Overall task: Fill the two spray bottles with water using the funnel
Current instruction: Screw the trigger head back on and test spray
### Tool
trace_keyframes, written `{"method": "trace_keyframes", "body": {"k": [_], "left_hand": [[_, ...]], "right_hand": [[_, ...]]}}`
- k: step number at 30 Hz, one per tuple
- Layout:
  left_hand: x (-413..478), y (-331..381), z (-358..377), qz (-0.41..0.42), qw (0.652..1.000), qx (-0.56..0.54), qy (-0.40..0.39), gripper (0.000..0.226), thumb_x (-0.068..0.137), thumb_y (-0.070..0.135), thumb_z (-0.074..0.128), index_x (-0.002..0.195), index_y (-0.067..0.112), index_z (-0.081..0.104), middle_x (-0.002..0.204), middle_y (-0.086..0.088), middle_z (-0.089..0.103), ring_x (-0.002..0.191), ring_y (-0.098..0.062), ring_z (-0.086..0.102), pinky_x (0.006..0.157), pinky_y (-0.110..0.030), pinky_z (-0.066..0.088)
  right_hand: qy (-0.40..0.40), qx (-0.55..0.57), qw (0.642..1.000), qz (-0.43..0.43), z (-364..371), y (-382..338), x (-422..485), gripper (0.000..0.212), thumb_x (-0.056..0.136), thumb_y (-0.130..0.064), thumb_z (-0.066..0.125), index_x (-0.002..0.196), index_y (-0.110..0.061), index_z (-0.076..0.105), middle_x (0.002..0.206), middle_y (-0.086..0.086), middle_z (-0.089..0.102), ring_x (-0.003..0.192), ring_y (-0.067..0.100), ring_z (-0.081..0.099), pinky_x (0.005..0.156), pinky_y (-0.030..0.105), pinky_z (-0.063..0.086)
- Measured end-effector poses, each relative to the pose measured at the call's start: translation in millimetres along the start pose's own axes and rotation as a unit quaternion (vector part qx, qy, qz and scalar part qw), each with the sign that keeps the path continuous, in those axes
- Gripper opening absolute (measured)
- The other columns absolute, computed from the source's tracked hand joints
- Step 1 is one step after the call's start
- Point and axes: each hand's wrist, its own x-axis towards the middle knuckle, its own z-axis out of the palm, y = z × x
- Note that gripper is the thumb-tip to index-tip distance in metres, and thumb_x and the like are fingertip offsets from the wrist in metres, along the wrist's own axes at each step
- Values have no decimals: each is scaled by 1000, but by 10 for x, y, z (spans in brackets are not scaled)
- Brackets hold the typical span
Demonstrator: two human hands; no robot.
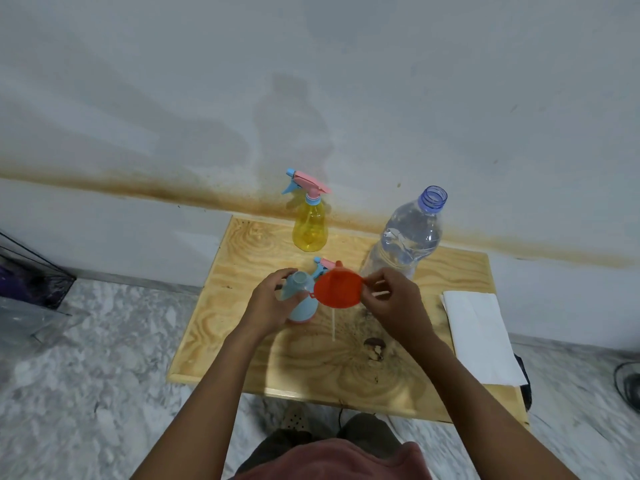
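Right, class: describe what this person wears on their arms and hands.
The left arm and right arm are bare to the frame's lower edge: no sleeves, gloves, watch or bracelet show. The left hand and right hand carry no visible rings. A dusky-pink garment shows below.

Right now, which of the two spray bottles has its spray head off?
The blue spray bottle in the left hand: its neck is open. The yellow spray bottle behind it carries its pink head.

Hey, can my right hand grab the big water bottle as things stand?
Probably not yet. The right hand is pinching the red funnel. The water bottle stands uncapped just behind it with nothing between, so once the funnel is set down, likely yes.
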Motion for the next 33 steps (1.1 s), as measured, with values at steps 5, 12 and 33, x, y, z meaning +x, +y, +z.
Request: {"method": "trace_keyframes", "body": {"k": [5, 12, 33], "left_hand": [[-25, 34, 6, 4, 1000, -9, 4, 40, 84, 25, 78, 119, 34, 60, 127, 9, 61, 113, -17, 57, 88, -28, 49], [-49, 107, 33, 3, 1000, -10, 10, 39, 85, 16, 76, 122, 22, 62, 121, 6, 64, 108, -13, 58, 70, 0, 43], [-97, 194, 27, -18, 1000, -8, 3, 44, 85, 21, 77, 125, 24, 61, 123, 9, 61, 111, -14, 55, 73, -11, 44]], "right_hand": [[10, -191, 981, -42, 52, 560, -475, 13, 84, -28, 73, 84, -18, 64, 88, -5, 65, 68, 14, 62, 49, 38, 53], [34, -295, 948, -112, 131, 980, -820, 19, 85, -36, 62, 78, -19, 69, 88, -2, 71, 70, 17, 66, 47, 25, 42], [-68, -181, 950, 244, 500, 867, -497, 62, 83, -62, 64, 133, -27, 53, 127, 0, 56, 115, 22, 57, 92, 40, 51]]}}
